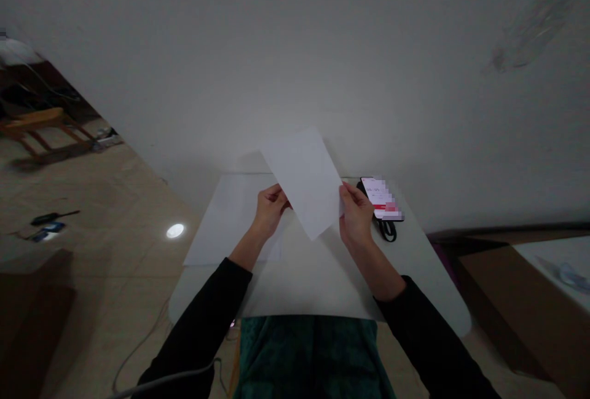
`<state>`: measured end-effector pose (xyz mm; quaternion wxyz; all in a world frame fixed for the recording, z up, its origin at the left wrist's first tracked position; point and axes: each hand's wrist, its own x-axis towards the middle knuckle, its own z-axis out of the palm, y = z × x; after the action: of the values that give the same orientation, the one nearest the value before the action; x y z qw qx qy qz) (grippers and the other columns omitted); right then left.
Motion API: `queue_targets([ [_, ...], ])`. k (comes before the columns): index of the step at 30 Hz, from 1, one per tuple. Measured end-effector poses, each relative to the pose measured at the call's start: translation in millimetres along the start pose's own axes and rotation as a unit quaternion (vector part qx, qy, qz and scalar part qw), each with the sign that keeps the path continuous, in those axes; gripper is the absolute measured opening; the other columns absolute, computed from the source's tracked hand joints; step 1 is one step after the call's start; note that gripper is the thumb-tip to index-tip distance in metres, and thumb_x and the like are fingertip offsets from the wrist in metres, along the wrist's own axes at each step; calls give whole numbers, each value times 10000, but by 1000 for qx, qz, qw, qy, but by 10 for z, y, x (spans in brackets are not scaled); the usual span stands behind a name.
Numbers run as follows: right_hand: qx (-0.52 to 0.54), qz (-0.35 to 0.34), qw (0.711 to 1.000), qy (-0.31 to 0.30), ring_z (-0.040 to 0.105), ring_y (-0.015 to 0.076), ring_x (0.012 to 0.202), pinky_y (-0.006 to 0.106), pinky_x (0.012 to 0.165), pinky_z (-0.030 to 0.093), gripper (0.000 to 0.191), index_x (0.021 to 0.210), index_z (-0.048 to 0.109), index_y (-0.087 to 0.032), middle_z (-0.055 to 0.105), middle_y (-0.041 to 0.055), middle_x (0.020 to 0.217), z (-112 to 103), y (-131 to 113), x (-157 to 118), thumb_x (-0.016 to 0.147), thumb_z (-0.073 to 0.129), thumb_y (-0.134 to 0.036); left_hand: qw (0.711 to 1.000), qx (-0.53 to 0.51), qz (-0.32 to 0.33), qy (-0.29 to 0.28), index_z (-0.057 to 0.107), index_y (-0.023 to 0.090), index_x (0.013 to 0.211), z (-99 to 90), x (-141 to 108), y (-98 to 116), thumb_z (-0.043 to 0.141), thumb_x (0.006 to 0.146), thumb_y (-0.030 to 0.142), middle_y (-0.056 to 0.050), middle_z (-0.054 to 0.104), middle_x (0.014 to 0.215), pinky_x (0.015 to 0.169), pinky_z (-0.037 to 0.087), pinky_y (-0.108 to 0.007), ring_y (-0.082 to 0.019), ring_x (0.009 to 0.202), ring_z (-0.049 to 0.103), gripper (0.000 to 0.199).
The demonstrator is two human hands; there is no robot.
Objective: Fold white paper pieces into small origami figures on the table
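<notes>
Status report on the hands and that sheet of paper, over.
Left hand, right hand: both holding white paper sheet. Sheet tilted, above white table. Phone lies right of right hand.

1. A plain white sheet of paper stands tilted in the air, its edges pinched by my fingers on the left and right, one corner pointing near.
2. It looks flat and blank on the side facing me.
3. Another white sheet lies flat on the table, below and left of it.
</notes>
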<state>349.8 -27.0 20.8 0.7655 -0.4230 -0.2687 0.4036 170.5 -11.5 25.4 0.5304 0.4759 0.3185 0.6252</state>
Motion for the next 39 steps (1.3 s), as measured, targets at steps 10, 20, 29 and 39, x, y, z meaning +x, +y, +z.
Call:
queue_targets([
  [10, 9, -7, 1000, 19, 668, 171, 830, 368, 876, 529, 297, 896, 707, -163, 720, 42, 876, 0, 9, 17, 664, 762, -339, 999, -29, 5, 31, 715, 175, 771, -48, 9, 55, 800, 649, 392, 4, 668, 705, 540, 490, -225, -101, 582, 589, 263],
  [20, -13, -21, 1000, 10, 666, 184, 855, 397, 872, 524, 312, 931, 687, -177, 718, 55, 926, -18, 26, 10, 701, 734, -382, 998, -40, -40, 15, 650, 205, 1004, -31, -1, 9, 759, 686, 479, -49, 709, 942, 614, 533, -267, -170, 745, 672, 434],
  [29, -29, 5, 1000, -6, 654, 180, 826, 370, 804, 530, 342, 960, 677, -170, 713, 63, 927, -14, 104, -30, 713, 710, -404, 993, -54, -109, 6, 634, 181, 812, -68, -5, -44, 802, 537, 630, -72, 709, 756, 660, 564, -345, -244, 780, 696, 553],
  [39, -120, 52, 982, -136, 629, 203, 951, 373, 790, 540, 415, 1077, 611, -211, 657, 76, 1068, 18, 226, -170, 765, 661, -480, 989, 95, 68, 86, 711, 197, 896, -29, 9, 48, 747, 685, 402, -48, 724, 843, 718, 548, -336, -206, 793, 680, 297],
])
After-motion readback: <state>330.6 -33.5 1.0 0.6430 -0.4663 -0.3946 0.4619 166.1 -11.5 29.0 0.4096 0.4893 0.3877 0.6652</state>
